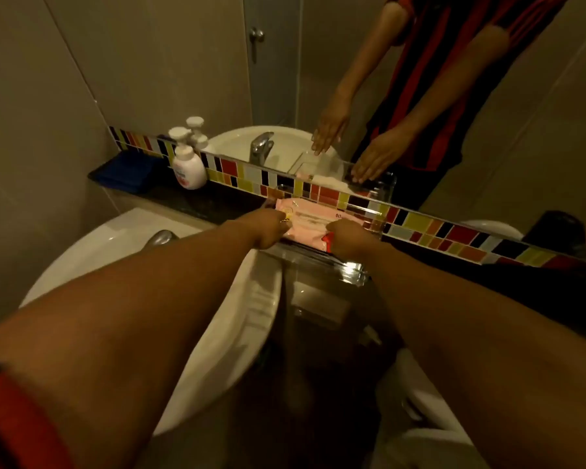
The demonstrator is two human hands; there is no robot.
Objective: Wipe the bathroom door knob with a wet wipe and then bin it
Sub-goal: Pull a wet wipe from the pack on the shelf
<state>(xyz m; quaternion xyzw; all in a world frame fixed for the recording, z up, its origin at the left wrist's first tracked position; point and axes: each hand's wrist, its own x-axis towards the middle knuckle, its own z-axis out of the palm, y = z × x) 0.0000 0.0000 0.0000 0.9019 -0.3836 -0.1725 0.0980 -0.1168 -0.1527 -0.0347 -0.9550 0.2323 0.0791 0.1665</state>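
Observation:
A pink wet wipe pack point(313, 220) lies in a clear plastic tray point(349, 269) on the dark counter below the mirror. My left hand point(268, 228) rests on the pack's left end with fingers curled on it. My right hand point(347, 236) holds the pack's right end by its red edge. A door knob point(256, 34) shows only as a reflection in the mirror, at the upper middle. No loose wipe and no bin can be seen.
A white basin point(92, 252) with a chrome tap point(161, 236) sits at the left under my left arm. A white soap pump bottle point(187, 164) and a blue folded cloth point(126, 170) stand on the dark counter point(197, 198). Coloured tiles point(430, 228) edge the mirror.

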